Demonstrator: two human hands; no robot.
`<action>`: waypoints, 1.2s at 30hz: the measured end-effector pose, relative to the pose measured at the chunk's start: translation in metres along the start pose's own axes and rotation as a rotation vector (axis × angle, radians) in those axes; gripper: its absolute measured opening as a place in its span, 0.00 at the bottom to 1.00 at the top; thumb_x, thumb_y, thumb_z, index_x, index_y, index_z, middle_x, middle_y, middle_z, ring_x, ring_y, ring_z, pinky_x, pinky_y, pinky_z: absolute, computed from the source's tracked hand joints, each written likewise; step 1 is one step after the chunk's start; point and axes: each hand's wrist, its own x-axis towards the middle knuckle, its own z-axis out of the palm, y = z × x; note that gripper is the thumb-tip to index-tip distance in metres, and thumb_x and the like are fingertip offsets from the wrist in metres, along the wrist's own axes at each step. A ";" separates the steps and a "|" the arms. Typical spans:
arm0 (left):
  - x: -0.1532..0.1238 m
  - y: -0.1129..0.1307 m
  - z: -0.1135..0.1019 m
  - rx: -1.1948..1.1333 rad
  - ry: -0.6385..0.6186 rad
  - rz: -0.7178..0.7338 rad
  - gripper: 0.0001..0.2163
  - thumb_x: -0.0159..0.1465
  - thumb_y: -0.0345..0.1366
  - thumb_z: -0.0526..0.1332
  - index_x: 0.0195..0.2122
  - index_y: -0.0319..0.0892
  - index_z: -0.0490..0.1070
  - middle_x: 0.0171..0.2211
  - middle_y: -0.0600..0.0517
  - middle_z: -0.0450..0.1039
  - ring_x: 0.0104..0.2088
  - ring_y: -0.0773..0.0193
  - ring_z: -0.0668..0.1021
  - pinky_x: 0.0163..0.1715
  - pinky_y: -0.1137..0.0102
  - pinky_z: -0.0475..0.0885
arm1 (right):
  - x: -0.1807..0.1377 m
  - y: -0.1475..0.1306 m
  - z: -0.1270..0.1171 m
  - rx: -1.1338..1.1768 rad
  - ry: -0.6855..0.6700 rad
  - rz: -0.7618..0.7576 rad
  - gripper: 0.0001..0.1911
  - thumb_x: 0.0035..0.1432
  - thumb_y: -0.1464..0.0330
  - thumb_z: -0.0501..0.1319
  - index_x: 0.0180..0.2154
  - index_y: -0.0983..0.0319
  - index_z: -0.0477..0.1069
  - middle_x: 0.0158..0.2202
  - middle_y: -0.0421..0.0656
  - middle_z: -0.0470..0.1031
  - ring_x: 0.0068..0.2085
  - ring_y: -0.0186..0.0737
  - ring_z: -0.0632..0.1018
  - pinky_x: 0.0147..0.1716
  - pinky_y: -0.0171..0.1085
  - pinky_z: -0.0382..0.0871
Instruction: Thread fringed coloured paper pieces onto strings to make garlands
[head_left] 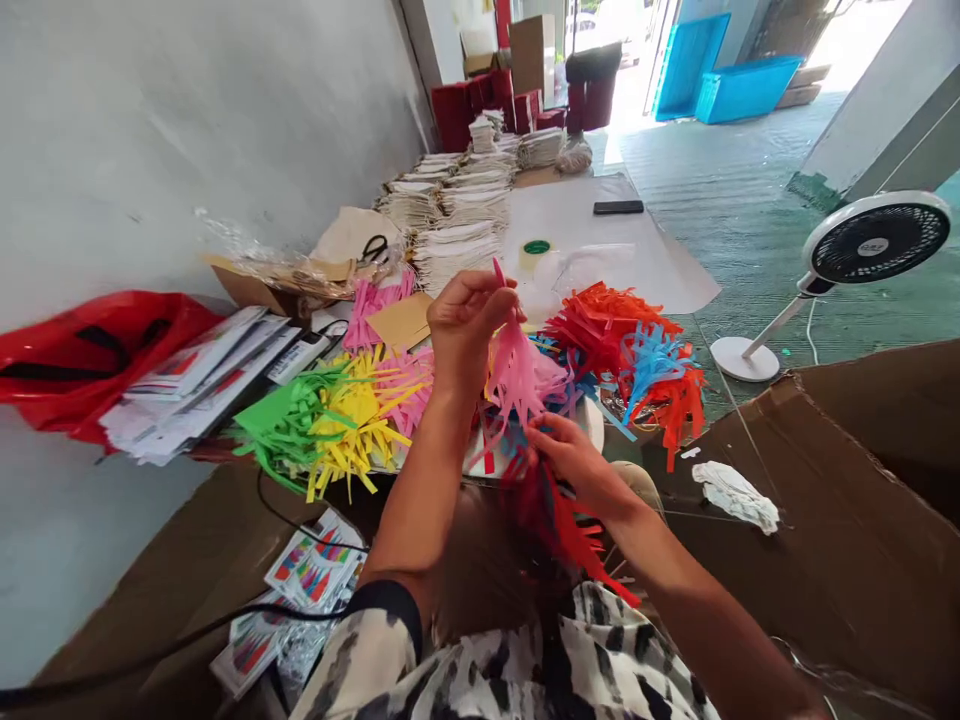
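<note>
My left hand (pixel 466 320) is raised and pinched shut on the top of a pink fringed paper tassel (pixel 517 375), which hangs down from it. My right hand (pixel 574 465) is lower, fingers closed around the tassel's hanging strips and a bunch of red paper strips (pixel 562 525) that trail toward my lap. Piles of cut paper fringe lie around the hands: green (pixel 285 420) and yellow (pixel 352 420) at the left, orange-red (pixel 600 325) and blue (pixel 649 360) at the right.
Printed packets (pixel 195 375) and a red plastic bag (pixel 82 355) lie at the left by the wall. Stacks of white paper (pixel 457 215), a tape roll (pixel 536 250) and a phone (pixel 619 207) sit farther back. A white fan (pixel 862 250) stands right; brown cardboard (pixel 840 500) lies beside me.
</note>
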 end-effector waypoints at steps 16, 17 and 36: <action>-0.047 0.065 -0.056 -0.194 -0.007 -0.078 0.13 0.56 0.47 0.79 0.33 0.47 0.80 0.26 0.57 0.75 0.22 0.72 0.72 0.19 0.77 0.66 | 0.017 0.001 -0.011 0.080 0.054 0.029 0.24 0.51 0.49 0.73 0.37 0.59 0.69 0.22 0.32 0.68 0.18 0.27 0.60 0.16 0.30 0.50; -0.062 0.056 -0.045 -0.171 -0.015 -0.129 0.11 0.57 0.43 0.78 0.32 0.45 0.80 0.26 0.55 0.76 0.23 0.71 0.74 0.21 0.76 0.68 | 0.002 0.003 -0.015 0.091 0.043 0.033 0.26 0.50 0.47 0.73 0.38 0.58 0.68 0.22 0.31 0.67 0.18 0.27 0.59 0.16 0.30 0.49; -0.172 -0.045 0.026 0.066 -0.256 -0.741 0.14 0.56 0.44 0.78 0.36 0.40 0.83 0.32 0.51 0.82 0.29 0.68 0.78 0.31 0.73 0.71 | -0.083 0.007 -0.053 -0.092 0.340 -0.282 0.17 0.69 0.53 0.64 0.46 0.60 0.72 0.23 0.34 0.69 0.23 0.30 0.63 0.22 0.33 0.53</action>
